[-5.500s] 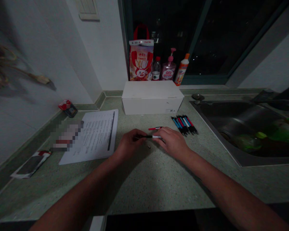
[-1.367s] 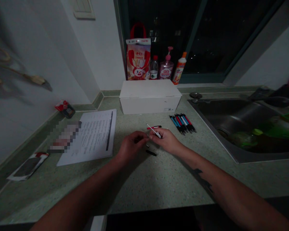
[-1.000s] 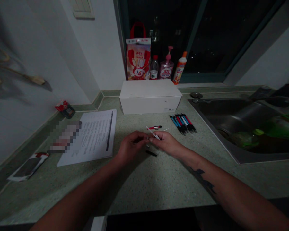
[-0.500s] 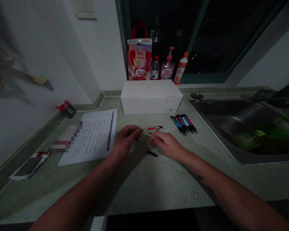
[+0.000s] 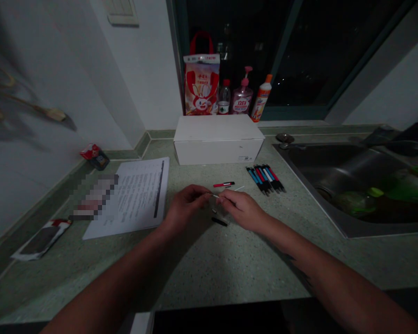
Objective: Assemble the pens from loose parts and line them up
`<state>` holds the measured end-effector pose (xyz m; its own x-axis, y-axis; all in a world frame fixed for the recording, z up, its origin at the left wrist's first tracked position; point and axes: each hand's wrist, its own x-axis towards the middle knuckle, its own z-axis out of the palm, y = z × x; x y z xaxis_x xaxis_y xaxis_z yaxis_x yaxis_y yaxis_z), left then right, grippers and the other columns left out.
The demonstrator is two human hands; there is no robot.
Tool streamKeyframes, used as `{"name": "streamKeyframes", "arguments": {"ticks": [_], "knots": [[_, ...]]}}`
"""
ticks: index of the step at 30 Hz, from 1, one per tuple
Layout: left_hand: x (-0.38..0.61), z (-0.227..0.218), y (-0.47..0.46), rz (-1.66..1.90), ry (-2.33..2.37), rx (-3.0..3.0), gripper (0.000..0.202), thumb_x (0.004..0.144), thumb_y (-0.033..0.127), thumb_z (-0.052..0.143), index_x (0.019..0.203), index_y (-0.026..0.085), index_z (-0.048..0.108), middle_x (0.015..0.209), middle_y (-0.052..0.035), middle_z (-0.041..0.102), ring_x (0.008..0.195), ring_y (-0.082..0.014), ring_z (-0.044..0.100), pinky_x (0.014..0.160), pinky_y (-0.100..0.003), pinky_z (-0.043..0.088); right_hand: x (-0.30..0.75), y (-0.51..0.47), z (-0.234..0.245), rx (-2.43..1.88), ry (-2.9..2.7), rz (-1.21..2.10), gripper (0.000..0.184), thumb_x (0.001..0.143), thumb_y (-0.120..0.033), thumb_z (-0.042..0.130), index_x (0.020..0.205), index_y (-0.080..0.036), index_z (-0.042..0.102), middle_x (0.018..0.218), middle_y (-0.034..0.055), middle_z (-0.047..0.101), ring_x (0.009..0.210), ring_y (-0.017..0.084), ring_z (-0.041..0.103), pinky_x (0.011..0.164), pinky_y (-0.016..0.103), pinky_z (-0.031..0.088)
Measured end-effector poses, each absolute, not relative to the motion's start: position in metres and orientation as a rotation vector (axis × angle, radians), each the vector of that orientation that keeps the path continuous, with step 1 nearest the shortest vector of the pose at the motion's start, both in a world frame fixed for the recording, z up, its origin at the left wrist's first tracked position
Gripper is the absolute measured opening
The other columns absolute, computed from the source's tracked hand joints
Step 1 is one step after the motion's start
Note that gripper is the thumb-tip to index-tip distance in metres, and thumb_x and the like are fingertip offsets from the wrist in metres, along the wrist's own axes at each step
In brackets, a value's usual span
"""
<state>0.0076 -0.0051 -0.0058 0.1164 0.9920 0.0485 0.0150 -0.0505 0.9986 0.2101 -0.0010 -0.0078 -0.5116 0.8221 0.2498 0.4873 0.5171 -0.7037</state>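
Observation:
A thin white pen refill (image 5: 216, 196) is pinched between the thumb and fingers of my right hand (image 5: 242, 208). Its left end meets the fingertips of my left hand (image 5: 188, 204), which are closed on something too small to make out. Behind my right hand shows another thin white stick (image 5: 240, 188); I cannot tell whether it lies on the counter. Just beyond my hands lies a red pen barrel (image 5: 223, 184). Nearer to me rest a black pen part (image 5: 219, 221) and a tiny light piece (image 5: 214, 211).
Several assembled pens (image 5: 265, 180) lie in a row at right, beside the sink (image 5: 310, 195). A white box (image 5: 218, 140) stands at the back, with bottles and a bag behind. Printed sheets (image 5: 132, 195) and a flat packet (image 5: 43, 239) lie at left.
My left hand has moved right and slightly away from me, so its fingertips now reach the end of the refill. My right hand has hardly moved.

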Motion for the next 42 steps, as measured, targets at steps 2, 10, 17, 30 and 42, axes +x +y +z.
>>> {"name": "streamKeyframes", "arguments": {"ticks": [2, 10, 17, 30, 42], "knots": [[0.008, -0.007, -0.006, 1.107, 1.114, 1.359, 0.014, 0.077, 0.029, 0.074, 0.083, 0.018, 0.068, 0.074, -0.0025, 0.069, 0.066, -0.0146, 0.061, 0.062, -0.029, 0.049, 0.209, -0.002, -0.007, -1.070, -2.204, 0.760, 0.024, 0.101, -0.027, 0.043, 0.087, -0.020, 0.061, 0.074, 0.0000, 0.060, 0.069, 0.015, 0.055, 0.064, 0.027, 0.035], [0.009, -0.008, -0.006, 1.107, 1.064, 1.384, 0.013, 0.077, 0.027, 0.073, 0.084, 0.019, 0.065, 0.074, -0.0021, 0.066, 0.064, -0.0140, 0.059, 0.060, -0.029, 0.047, 0.209, -0.003, -0.007, -1.021, -2.136, 0.873, 0.008, 0.092, -0.022, 0.051, 0.094, -0.021, 0.060, 0.073, -0.0024, 0.056, 0.065, 0.014, 0.050, 0.061, 0.027, 0.035], [0.004, -0.011, -0.004, 1.078, 1.096, 1.638, 0.018, 0.085, 0.028, 0.066, 0.101, 0.020, 0.064, 0.087, -0.0054, 0.070, 0.075, -0.0177, 0.065, 0.070, -0.033, 0.053, 0.216, 0.008, -0.011, -0.839, -1.709, 1.341, 0.025, 0.095, -0.026, 0.045, 0.118, -0.023, 0.055, 0.082, -0.0012, 0.060, 0.062, 0.012, 0.052, 0.059, 0.027, 0.042], [0.008, -0.012, -0.015, 0.521, 0.790, 2.611, 0.017, 0.087, 0.013, 0.062, 0.097, 0.023, 0.073, 0.088, -0.0053, 0.071, 0.089, -0.0260, 0.063, 0.085, -0.041, 0.049, 0.217, 0.020, -0.019, -0.887, -1.468, 1.174, 0.028, 0.092, -0.045, 0.064, 0.109, -0.024, 0.059, 0.111, 0.0082, 0.074, 0.094, 0.020, 0.072, 0.088, 0.042, 0.056], [-0.002, -0.003, -0.003, 1.292, 1.254, 1.951, 0.019, 0.093, 0.018, 0.056, 0.104, 0.022, 0.072, 0.103, -0.0081, 0.068, 0.092, -0.0207, 0.066, 0.079, -0.036, 0.055, 0.228, 0.012, -0.009, -1.094, -2.119, 0.350, 0.029, 0.104, -0.029, 0.041, 0.116, -0.022, 0.067, 0.106, 0.0095, 0.072, 0.100, 0.023, 0.066, 0.088, 0.038, 0.050]]}}
